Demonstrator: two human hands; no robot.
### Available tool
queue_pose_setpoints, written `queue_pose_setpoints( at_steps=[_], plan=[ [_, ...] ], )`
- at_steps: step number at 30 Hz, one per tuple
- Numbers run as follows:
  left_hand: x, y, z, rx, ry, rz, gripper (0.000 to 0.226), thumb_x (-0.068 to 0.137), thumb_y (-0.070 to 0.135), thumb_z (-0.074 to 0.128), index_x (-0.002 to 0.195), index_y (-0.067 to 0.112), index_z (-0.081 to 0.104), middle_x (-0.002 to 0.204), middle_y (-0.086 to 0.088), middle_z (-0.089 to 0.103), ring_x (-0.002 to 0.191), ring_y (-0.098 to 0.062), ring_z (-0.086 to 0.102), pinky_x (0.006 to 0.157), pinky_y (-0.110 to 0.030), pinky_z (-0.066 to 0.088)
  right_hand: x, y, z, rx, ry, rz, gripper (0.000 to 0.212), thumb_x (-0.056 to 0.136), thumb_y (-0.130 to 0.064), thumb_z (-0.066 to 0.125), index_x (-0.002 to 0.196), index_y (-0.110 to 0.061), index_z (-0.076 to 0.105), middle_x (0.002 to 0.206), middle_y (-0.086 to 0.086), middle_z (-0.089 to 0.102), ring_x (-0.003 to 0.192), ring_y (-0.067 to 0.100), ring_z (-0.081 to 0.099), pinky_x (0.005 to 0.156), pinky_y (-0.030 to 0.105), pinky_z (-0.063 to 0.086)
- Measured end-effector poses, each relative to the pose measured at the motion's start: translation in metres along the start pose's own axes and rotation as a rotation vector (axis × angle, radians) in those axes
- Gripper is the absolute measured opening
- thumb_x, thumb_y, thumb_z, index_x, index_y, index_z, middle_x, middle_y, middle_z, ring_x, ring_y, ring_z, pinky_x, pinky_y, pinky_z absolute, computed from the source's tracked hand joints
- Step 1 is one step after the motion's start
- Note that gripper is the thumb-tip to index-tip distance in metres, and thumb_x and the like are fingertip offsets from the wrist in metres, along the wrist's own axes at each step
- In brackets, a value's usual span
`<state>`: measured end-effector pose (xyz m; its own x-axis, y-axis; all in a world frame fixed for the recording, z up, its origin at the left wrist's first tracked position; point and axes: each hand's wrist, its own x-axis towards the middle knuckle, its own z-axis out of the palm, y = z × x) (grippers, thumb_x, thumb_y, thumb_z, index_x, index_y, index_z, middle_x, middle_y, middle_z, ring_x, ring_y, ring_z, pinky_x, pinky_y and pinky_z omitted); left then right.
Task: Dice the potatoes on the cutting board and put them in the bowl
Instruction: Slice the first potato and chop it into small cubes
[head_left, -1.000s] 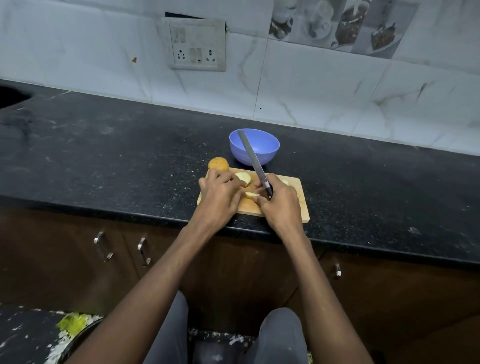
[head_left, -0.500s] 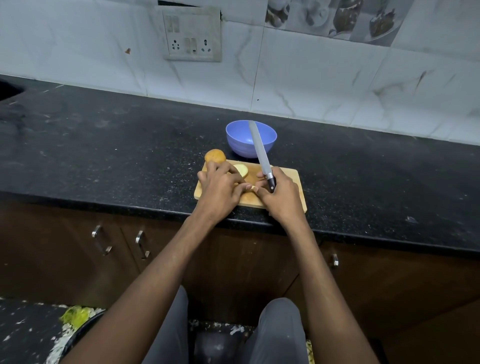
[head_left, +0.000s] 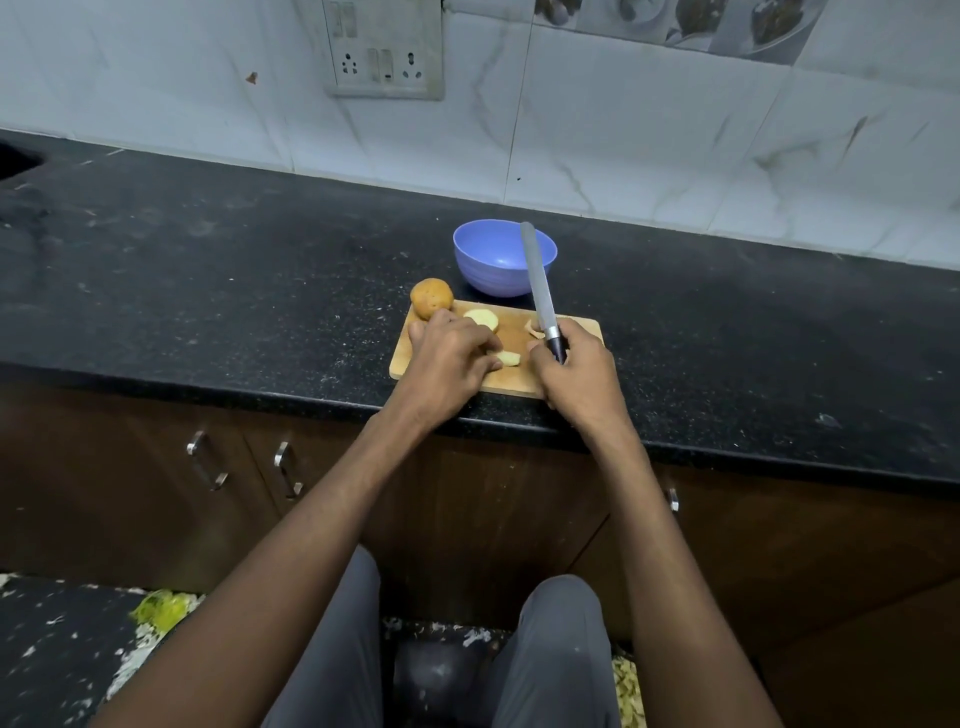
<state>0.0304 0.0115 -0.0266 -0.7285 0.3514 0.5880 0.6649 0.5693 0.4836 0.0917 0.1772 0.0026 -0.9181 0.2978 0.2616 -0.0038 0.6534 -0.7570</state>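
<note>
A wooden cutting board (head_left: 584, 332) lies at the counter's front edge. A whole brown potato (head_left: 431, 297) sits at its far left corner. A cut potato half (head_left: 481, 319) lies flat on the board, and small pieces (head_left: 532, 328) lie near the knife. My left hand (head_left: 447, 358) pinches a pale potato piece (head_left: 508, 358) on the board. My right hand (head_left: 576, 371) grips the handle of a long knife (head_left: 537, 280), whose blade points up and away over the blue bowl (head_left: 493, 257). The bowl stands just behind the board and looks empty.
The black stone counter (head_left: 208, 291) runs left and right of the board. A tiled wall with a socket plate (head_left: 384, 49) stands behind. Brown cabinet doors with metal handles (head_left: 283, 467) are below. Vegetable scraps (head_left: 158, 608) lie on the floor at left.
My two hands have moved apart on the board. The knife has shifted right with my right hand, uncovering a potato piece at my left fingertips.
</note>
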Motion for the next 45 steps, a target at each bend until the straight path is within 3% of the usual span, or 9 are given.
queue_pose_setpoints(
  at_steps=[3, 7, 11, 13, 17, 26, 35, 41, 45],
  plan=[
    [0.009, -0.002, 0.001, 0.011, 0.011, 0.015, 0.014, 0.084, 0.018, 0.081, 0.098, 0.015, 0.08, 0.092, 0.001, 0.075, 0.103, -0.023, 0.054, 0.077, -0.03, 0.013, -0.016, -0.011, -0.008, -0.055, -0.053, 0.02, 0.014, 0.104, -0.018, 0.049, 0.109, -0.014, 0.061, 0.091, 0.014, 0.069, 0.059, 0.018, 0.068, 0.05, 0.03, 0.057],
    [0.009, -0.007, 0.004, 0.014, -0.002, 0.037, 0.016, 0.086, 0.015, 0.079, 0.102, 0.014, 0.08, 0.096, -0.001, 0.076, 0.103, -0.025, 0.055, 0.08, -0.033, 0.017, -0.044, -0.024, -0.014, -0.096, -0.128, 0.065, 0.027, 0.109, -0.015, 0.043, 0.134, -0.008, 0.051, 0.09, 0.009, 0.07, 0.045, 0.013, 0.067, 0.041, 0.029, 0.055],
    [0.007, -0.01, 0.004, -0.003, -0.005, 0.028, 0.018, 0.087, 0.015, 0.077, 0.105, 0.015, 0.08, 0.099, -0.001, 0.076, 0.105, -0.024, 0.054, 0.081, -0.034, 0.019, -0.068, -0.033, -0.007, -0.237, -0.154, 0.044, 0.057, 0.11, -0.019, 0.041, 0.163, -0.021, 0.02, 0.08, 0.008, 0.068, 0.044, 0.016, 0.066, 0.04, 0.03, 0.055],
    [0.006, -0.01, 0.004, -0.001, -0.014, 0.021, 0.019, 0.088, 0.015, 0.076, 0.107, 0.015, 0.08, 0.101, -0.001, 0.076, 0.107, -0.024, 0.054, 0.083, -0.035, 0.02, -0.075, -0.034, -0.002, -0.3, -0.173, 0.02, 0.063, 0.109, -0.021, 0.039, 0.166, -0.023, 0.012, 0.084, 0.01, 0.068, 0.059, 0.024, 0.069, 0.053, 0.041, 0.062],
    [0.007, -0.011, 0.003, 0.003, -0.024, 0.013, 0.02, 0.089, 0.016, 0.075, 0.108, 0.017, 0.079, 0.103, 0.0, 0.076, 0.107, -0.024, 0.053, 0.083, -0.036, 0.022, -0.08, -0.036, 0.003, -0.341, -0.212, 0.034, 0.063, 0.109, -0.023, 0.04, 0.166, -0.022, 0.014, 0.093, 0.004, 0.059, 0.079, 0.024, 0.064, 0.077, 0.045, 0.06],
    [0.007, -0.012, 0.003, -0.022, -0.041, -0.012, 0.02, 0.089, 0.016, 0.076, 0.109, 0.017, 0.079, 0.106, 0.0, 0.076, 0.109, -0.022, 0.053, 0.087, -0.037, 0.027, -0.086, -0.04, -0.003, -0.411, -0.261, 0.062, 0.062, 0.11, -0.022, 0.04, 0.167, -0.02, 0.014, 0.099, 0.004, 0.06, 0.088, 0.018, 0.051, 0.078, 0.034, 0.042],
    [0.008, -0.018, 0.006, -0.06, -0.04, -0.022, 0.019, 0.085, 0.011, 0.08, 0.103, 0.015, 0.081, 0.098, 0.0, 0.077, 0.1, -0.021, 0.058, 0.092, -0.051, 0.046, -0.08, -0.042, 0.0, -0.404, -0.318, 0.141, 0.064, 0.107, -0.017, 0.039, 0.166, -0.021, 0.015, 0.124, 0.018, 0.057, 0.105, 0.036, 0.063, 0.086, 0.048, 0.058],
    [0.006, -0.012, -0.004, -0.174, 0.015, -0.066, 0.015, 0.088, 0.016, 0.078, 0.103, 0.014, 0.078, 0.095, 0.007, 0.075, 0.085, 0.004, 0.062, 0.082, -0.012, 0.048, -0.072, -0.05, 0.003, -0.414, -0.33, 0.16, 0.067, 0.104, -0.014, 0.041, 0.165, -0.02, 0.014, 0.129, 0.018, 0.053, 0.102, 0.04, 0.067, 0.084, 0.053, 0.061],
    [0.005, -0.013, -0.002, -0.195, -0.032, -0.146, 0.026, 0.086, 0.015, 0.079, 0.11, 0.018, 0.069, 0.089, 0.012, 0.073, 0.092, -0.002, 0.069, 0.097, -0.043, 0.052, -0.078, -0.044, 0.001, -0.339, -0.3, 0.172, 0.061, 0.108, -0.02, 0.039, 0.165, -0.026, 0.018, 0.107, 0.007, 0.053, 0.092, 0.034, 0.069, 0.079, 0.05, 0.062]
  ],
)
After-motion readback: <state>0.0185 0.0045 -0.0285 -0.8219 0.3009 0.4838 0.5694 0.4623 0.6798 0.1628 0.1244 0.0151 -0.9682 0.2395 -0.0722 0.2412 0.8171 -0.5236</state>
